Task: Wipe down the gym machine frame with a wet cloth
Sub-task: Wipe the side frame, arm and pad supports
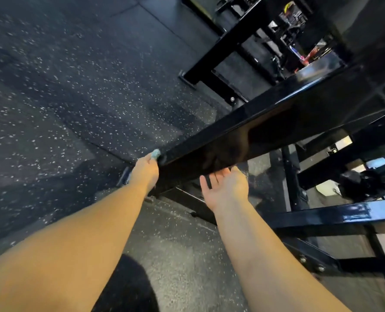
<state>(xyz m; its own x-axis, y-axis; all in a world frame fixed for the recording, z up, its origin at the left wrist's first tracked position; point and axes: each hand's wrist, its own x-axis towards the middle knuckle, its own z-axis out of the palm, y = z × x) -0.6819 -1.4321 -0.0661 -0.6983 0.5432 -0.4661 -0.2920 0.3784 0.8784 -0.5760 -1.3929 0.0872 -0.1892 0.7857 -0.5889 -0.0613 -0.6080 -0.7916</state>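
Note:
A glossy black steel beam (pixel 266 124) of the gym machine frame slopes from the upper right down to the floor near the middle. My left hand (pixel 145 172) is at the beam's low end and grips a pale blue cloth (pixel 155 153), of which only a small tip shows above the fingers. My right hand (pixel 225 188) is palm up under the beam's lower edge, its fingers spread and tucked partly behind the metal, holding nothing.
Speckled black rubber flooring (pixel 74 109) fills the left side. More black frame bars (pixel 335 213) cross at the right, with bolted plates near the floor. Another black frame (pixel 223 48) stands further back. Blurred gym gear shows at the top right.

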